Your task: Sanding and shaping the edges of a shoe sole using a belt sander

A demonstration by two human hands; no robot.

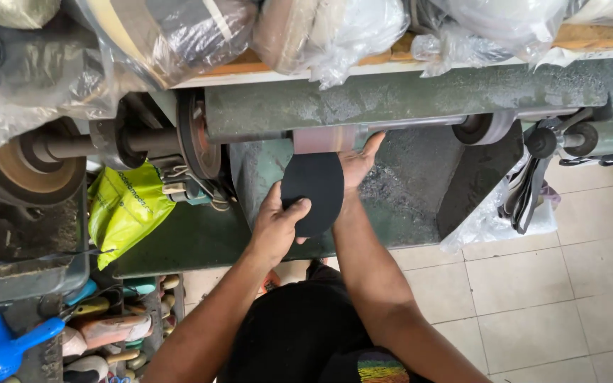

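1. We hold a flat black sole piece (313, 193) up against the sanding drum (326, 140) of a green finishing machine (406, 96). Our left hand (276, 227) grips its lower edge, thumb laid across the face. Our right hand (355, 167) sits behind its upper right edge, fingers stretched toward the drum. Both hands are clamped on the same piece, close together.

2. Our right fingertips (374, 140) lie just beside the abrasive surface. If the piece slips or wears down at that edge, we judge the skin could meet the drum.

3. The piece looks thin and flexible. If we press unevenly, the drum may bite one edge, gouge it, or snatch it out of our grip.

4. The shaft (86, 145) and the discs (196, 135) to the left stand uncovered. A sleeve or a loose plastic bag (30, 78) hanging from the shelf above could catch there; we cannot tell whether they are turning.

5. We cannot see the contact line itself, since the piece hides it, so we may take off too much before noticing.

6. Tools and shoes (108, 330) crowd the low shelf at our left, near our elbow.
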